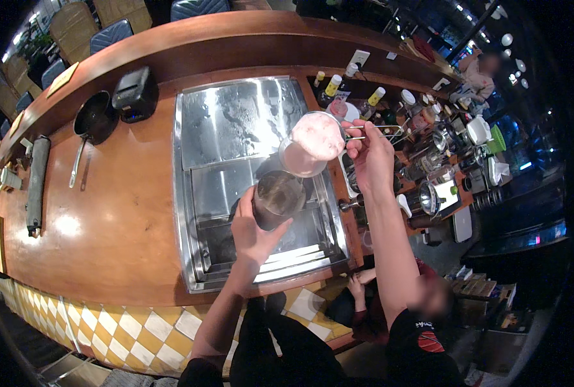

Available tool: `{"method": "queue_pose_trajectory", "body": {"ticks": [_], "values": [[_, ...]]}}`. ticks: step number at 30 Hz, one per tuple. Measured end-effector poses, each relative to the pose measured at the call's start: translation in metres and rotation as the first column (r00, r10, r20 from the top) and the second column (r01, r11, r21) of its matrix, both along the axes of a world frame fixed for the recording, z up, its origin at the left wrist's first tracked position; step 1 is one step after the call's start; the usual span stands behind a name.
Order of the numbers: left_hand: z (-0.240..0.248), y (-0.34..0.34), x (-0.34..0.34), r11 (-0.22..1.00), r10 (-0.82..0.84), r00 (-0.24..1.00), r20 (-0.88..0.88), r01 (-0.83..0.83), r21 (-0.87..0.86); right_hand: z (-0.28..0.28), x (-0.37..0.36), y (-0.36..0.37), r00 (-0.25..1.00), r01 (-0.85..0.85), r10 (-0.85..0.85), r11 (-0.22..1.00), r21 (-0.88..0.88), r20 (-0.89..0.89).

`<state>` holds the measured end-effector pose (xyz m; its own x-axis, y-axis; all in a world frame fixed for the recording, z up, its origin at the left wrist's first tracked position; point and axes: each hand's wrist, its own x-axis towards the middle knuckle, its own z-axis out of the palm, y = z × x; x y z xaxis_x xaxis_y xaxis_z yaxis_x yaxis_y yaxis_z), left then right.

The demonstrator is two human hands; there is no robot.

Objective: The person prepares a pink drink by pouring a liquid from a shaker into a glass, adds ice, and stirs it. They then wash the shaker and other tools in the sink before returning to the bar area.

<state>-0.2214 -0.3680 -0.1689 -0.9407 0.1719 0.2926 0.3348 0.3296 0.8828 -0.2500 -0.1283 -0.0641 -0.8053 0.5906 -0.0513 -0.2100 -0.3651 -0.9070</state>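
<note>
My right hand (pixel 369 153) is closed on the wire handle of a strainer (pixel 304 158), held over the steel counter section. Pale pink froth (pixel 321 136) fills its round top. Just below and in front of it, my left hand (pixel 256 227) wraps around a grey, see-through-looking cup (pixel 279 193). The strainer's lower end overlaps the cup's far rim in this view. Whether they touch, I cannot tell. What the cup contains is hard to make out.
Beneath my hands lies a wet steel sink-like station (pixel 226 122). A black pan (pixel 96 116) and a black box-shaped appliance (pixel 135 94) stand at left. Bottles (pixel 333 85) and glassware crowd the right side. A person (pixel 422 293) is close by my right arm.
</note>
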Motion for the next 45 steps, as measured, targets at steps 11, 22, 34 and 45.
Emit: {"method": "queue_pose_trajectory", "body": {"ticks": [11,22,34,45], "values": [[0.076,-0.011,0.041,0.997,-0.049,0.991,-0.122,0.056,0.053,0.05,0.084,-0.076,0.984,-0.168,0.171,0.984,-0.052,0.049],[0.103,-0.048,0.141,0.992,-0.103,0.963,-0.248,0.082,-0.093,0.062,0.197,-0.119,0.97,-0.196,0.209,0.974,-0.112,0.125],[0.152,-0.098,0.216,0.974,-0.213,0.977,-0.01,0.213,0.071,0.093,0.292,-0.177,0.986,-0.156,0.165,0.971,-0.181,0.037],[0.14,-0.194,0.164,0.936,-0.352,0.933,0.072,0.351,0.033,0.038,0.383,-0.268,0.969,0.169,-0.163,0.985,-0.018,0.184]]}}
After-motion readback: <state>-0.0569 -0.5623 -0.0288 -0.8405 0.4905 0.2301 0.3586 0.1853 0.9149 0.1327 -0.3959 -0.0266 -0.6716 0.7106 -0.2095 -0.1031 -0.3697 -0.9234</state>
